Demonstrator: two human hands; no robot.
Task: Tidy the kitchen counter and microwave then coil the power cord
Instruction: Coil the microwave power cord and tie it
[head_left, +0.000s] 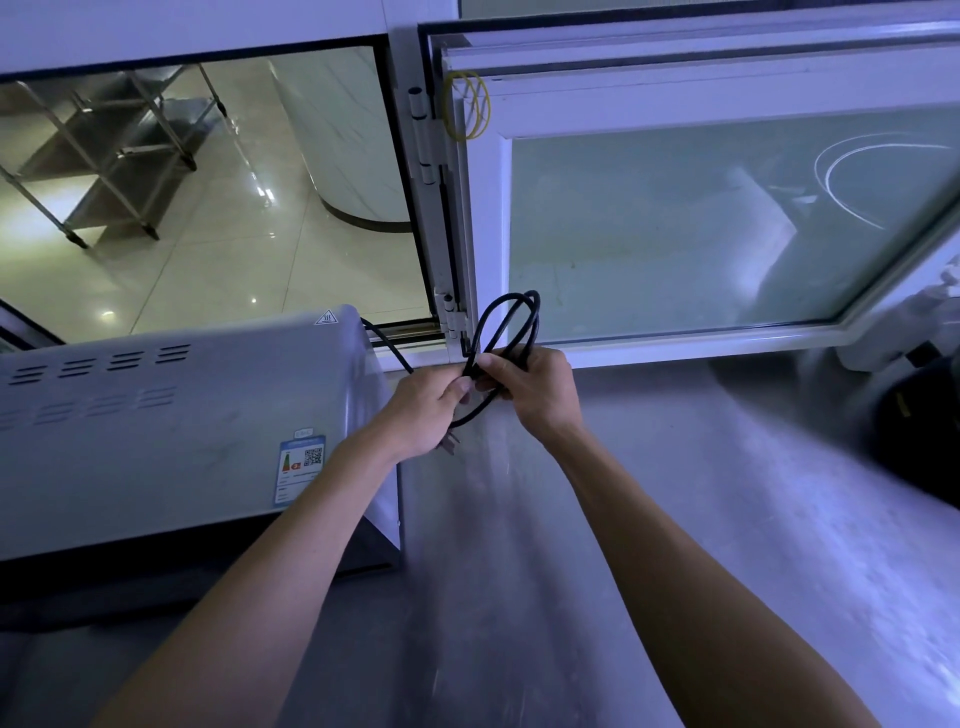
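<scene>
A silver microwave (171, 426) stands on the left of the steel counter (649, 493), seen from above. Its black power cord (511, 325) runs from behind the microwave's back right corner to my hands. My right hand (530, 389) grips several loops of the cord, which stand up above my fingers. My left hand (426, 410) pinches the cord just left of the loops. The plug's metal prongs (451, 442) stick out below my left hand.
A white-framed window (727, 228) swings open over the counter at the back right, with yellow rubber bands (467, 106) hung on its corner. A dark object (924, 431) sits at the right edge. Through the opening at the left, steel racks (114, 156) stand on a tiled floor.
</scene>
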